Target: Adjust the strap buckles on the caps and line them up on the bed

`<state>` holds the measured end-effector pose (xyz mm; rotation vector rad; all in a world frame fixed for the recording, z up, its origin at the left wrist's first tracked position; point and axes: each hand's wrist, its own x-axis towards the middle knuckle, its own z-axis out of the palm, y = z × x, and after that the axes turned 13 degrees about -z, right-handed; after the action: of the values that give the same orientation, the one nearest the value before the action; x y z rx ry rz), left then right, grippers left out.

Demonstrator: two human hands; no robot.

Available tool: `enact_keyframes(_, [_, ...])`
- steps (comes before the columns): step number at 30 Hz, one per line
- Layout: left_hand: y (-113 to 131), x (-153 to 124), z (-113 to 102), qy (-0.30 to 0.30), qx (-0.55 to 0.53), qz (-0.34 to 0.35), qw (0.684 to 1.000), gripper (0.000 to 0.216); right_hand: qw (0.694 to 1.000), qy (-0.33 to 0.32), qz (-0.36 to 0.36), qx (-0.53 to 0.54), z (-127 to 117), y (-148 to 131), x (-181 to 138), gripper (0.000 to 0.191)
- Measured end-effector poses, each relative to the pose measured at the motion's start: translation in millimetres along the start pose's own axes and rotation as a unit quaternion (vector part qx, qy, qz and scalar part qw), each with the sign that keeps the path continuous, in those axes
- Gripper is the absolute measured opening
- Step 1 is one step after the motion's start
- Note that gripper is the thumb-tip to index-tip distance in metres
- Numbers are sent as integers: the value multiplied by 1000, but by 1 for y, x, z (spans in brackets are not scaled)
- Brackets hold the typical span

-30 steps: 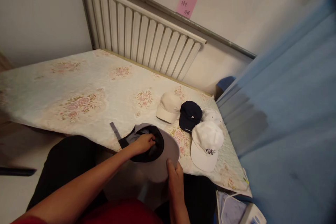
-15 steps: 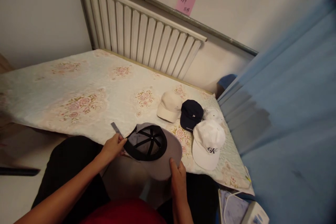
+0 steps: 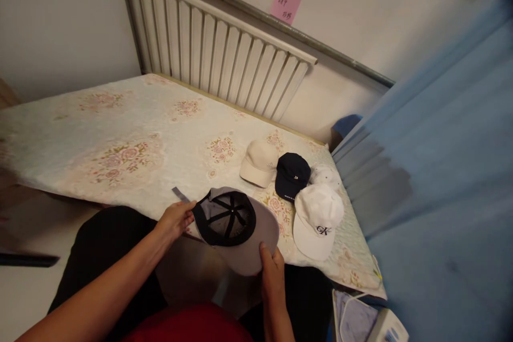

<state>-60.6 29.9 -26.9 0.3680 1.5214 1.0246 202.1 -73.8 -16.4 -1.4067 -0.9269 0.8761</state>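
Observation:
A grey baseball cap (image 3: 266, 222) is held inside up above my lap, at the front edge of the bed. Its black sweatband and seam tapes show, and its brim points right. My left hand (image 3: 178, 219) pinches the back edge by the strap; the loose grey strap end (image 3: 181, 194) sticks out past the fingers. My right hand (image 3: 273, 266) grips the brim, thumb on top, the other fingers hidden underneath. Beyond it on the bed lie a beige cap (image 3: 258, 163), a navy cap (image 3: 293, 173), a white cap with black letters (image 3: 319, 208) and another white cap (image 3: 325, 175) partly behind it.
The bed (image 3: 72, 139) has a pale floral cover. Behind it runs a radiator (image 3: 216, 53) below a pink note (image 3: 287, 2) on the wall. A blue curtain (image 3: 441, 171) hangs at the right. A white object (image 3: 390, 326) stands low at the right front.
My left hand has shifted slightly on the back edge of the grey cap, and the strap end has moved a little right. My right hand keeps its grip on the brim.

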Motion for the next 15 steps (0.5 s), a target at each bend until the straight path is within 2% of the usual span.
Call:
enact_keyframes(4, [1, 2, 6, -12, 10, 23, 1000, 30, 1000, -18, 2, 6, -1, -5, 1, 50])
enact_keyframes(7, [5, 6, 7, 18, 34, 67, 997, 32, 999, -38, 4, 15, -1, -10, 5, 49])
enact_keyframes(10, [12, 10, 5, 49, 62, 112, 991, 30, 999, -30, -1, 10, 3, -15, 12, 48])
enact_keyframes(15, [28, 16, 3, 84, 96, 169, 977, 27, 998, -41, -51, -14, 13, -22, 33, 46])
